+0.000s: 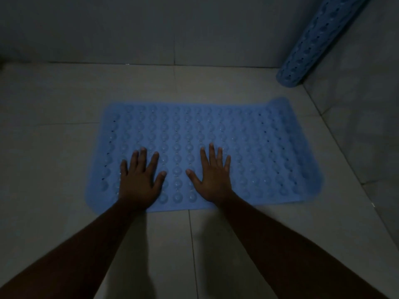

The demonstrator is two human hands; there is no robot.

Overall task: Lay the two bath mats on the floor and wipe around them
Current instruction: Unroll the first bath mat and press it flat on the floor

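The scene is dimly lit. The tiled floor (54, 147) runs across the whole view and meets the wall (151, 29) at the far side. The flat bath mat (248, 147), blue and covered in rows of round bumps and small holes, lies unrolled on the floor with its long side across the view.

The left hand (139, 182) rests palm down on the near left part of this mat. Its fingers (154, 160) are straight and spread, gripping nothing. The right hand (213, 180) rests palm down just beside it, near the mat's middle, with fingers likewise straight, spread and gripping nothing. The two hands are apart.

The mat's far right corner curls slightly upward. The rolled bath mat (313, 39), also blue, stands tilted in the far right corner, its lower end on the floor, well apart from both hands.
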